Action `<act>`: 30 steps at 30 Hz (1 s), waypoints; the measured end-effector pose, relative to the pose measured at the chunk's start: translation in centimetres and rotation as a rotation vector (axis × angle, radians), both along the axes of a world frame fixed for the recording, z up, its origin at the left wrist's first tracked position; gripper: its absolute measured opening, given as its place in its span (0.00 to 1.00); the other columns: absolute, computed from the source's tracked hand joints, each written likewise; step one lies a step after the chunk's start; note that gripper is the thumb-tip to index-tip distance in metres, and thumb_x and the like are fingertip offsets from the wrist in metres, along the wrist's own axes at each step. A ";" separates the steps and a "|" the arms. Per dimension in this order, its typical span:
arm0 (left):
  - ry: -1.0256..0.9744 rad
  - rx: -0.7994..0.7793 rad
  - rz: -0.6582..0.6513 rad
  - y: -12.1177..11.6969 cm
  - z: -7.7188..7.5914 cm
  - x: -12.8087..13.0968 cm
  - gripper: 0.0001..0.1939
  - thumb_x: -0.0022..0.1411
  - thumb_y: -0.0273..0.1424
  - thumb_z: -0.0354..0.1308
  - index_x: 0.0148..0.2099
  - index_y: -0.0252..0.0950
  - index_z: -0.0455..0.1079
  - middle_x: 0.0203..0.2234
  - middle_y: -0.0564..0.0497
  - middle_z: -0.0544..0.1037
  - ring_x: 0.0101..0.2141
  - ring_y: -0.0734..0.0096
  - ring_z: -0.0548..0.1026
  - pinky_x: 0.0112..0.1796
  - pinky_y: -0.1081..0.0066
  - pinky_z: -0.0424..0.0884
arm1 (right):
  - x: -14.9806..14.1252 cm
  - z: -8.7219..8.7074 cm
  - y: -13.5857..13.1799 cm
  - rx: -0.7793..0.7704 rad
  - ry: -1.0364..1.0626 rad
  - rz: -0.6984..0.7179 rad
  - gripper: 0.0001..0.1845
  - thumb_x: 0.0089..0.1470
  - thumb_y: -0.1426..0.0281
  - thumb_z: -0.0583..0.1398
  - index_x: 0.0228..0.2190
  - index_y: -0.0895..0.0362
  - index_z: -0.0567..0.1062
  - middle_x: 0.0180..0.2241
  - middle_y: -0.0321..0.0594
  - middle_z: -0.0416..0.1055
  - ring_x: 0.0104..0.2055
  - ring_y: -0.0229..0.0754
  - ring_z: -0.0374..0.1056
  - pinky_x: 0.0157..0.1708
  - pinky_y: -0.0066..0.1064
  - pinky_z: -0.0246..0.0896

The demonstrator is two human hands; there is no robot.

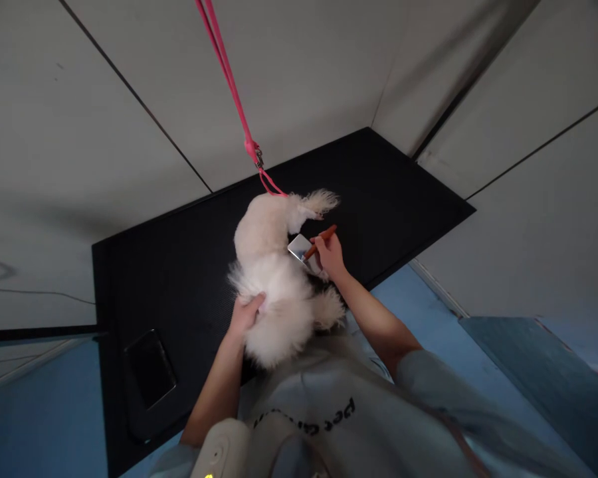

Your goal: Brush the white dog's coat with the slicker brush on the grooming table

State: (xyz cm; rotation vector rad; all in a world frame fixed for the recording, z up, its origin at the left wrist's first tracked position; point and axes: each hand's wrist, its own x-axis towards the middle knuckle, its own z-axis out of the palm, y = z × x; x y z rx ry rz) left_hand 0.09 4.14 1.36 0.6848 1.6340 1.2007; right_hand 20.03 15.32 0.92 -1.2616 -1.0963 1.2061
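A fluffy white dog (264,232) is on the black grooming table (393,192), its rump near my body. In my right hand (330,256) is the reddish-brown handle of a slicker brush (299,248), whose flat metal head lies at the dog's right-hand side in the view. The bristle side of the brush is hidden. My left hand (246,312) presses into the long fur on the other side, thumb on top and the fingers mostly buried. A pink leash (229,70) runs down to the dog's head end through a metal clip (259,158).
A dark phone-like slab (150,368) lies at the table's left near corner. Pale wall panels (129,133) stand behind the table. Below is a blue floor (403,299). My grey apron (319,398) touches the table's near edge, and a white device (222,448) hangs at my chest.
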 end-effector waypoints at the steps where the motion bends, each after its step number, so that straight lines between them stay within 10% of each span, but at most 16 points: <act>1: 0.004 -0.008 0.007 0.0 -0.2 0.0 0.21 0.38 0.39 0.69 0.34 0.31 0.75 0.28 0.47 0.79 0.33 0.62 0.76 0.38 0.66 0.71 | 0.0 0.0 -0.4 0.037 0.004 0.049 0.13 0.53 0.59 0.57 0.35 0.55 0.64 0.33 0.39 0.70 0.35 0.40 0.67 0.37 0.34 0.64; 5: -0.027 -0.002 0.051 -0.4 -0.7 0.2 0.19 0.42 0.40 0.66 0.35 0.31 0.74 0.29 0.47 0.79 0.33 0.62 0.76 0.37 0.67 0.70 | 0.0 0.3 -1.6 0.043 -0.045 0.331 0.13 0.50 0.59 0.59 0.31 0.55 0.66 0.29 0.37 0.69 0.31 0.40 0.66 0.34 0.35 0.64; 10: 0.004 0.058 0.124 -0.6 -0.5 0.6 0.18 0.44 0.40 0.65 0.33 0.32 0.73 0.28 0.49 0.78 0.34 0.64 0.76 0.40 0.68 0.69 | 0.1 1.5 -2.2 0.094 -0.043 -0.041 0.12 0.53 0.60 0.56 0.35 0.54 0.64 0.35 0.40 0.70 0.36 0.41 0.68 0.40 0.37 0.65; 14: -0.091 -0.020 0.165 -0.6 0.0 1.1 0.21 0.43 0.43 0.65 0.34 0.31 0.73 0.25 0.50 0.77 0.28 0.67 0.74 0.33 0.69 0.68 | -0.5 1.7 -3.5 0.064 -0.082 0.361 0.10 0.50 0.61 0.59 0.31 0.54 0.68 0.30 0.40 0.70 0.32 0.42 0.67 0.35 0.36 0.65; 19: -0.105 -0.023 0.201 -0.7 0.1 1.5 0.22 0.43 0.43 0.65 0.35 0.31 0.72 0.23 0.52 0.75 0.25 0.69 0.73 0.31 0.70 0.68 | 0.0 1.6 -3.5 0.059 -0.046 -0.055 0.13 0.52 0.60 0.57 0.36 0.54 0.65 0.34 0.40 0.70 0.36 0.41 0.68 0.39 0.36 0.64; 24: -0.103 -0.041 0.150 -0.7 -0.2 1.2 0.20 0.44 0.43 0.65 0.31 0.31 0.71 0.19 0.54 0.72 0.21 0.71 0.70 0.28 0.71 0.66 | -0.5 1.0 -4.3 0.060 -0.045 0.319 0.12 0.51 0.60 0.58 0.32 0.55 0.67 0.31 0.39 0.70 0.32 0.41 0.67 0.35 0.34 0.64; 30: -0.026 0.001 0.116 -0.8 -0.3 1.0 0.18 0.45 0.43 0.64 0.31 0.32 0.71 0.21 0.53 0.73 0.25 0.69 0.72 0.30 0.71 0.67 | 0.6 0.9 -2.4 0.133 -0.036 -0.161 0.14 0.54 0.58 0.54 0.36 0.54 0.63 0.36 0.41 0.69 0.38 0.42 0.67 0.41 0.36 0.64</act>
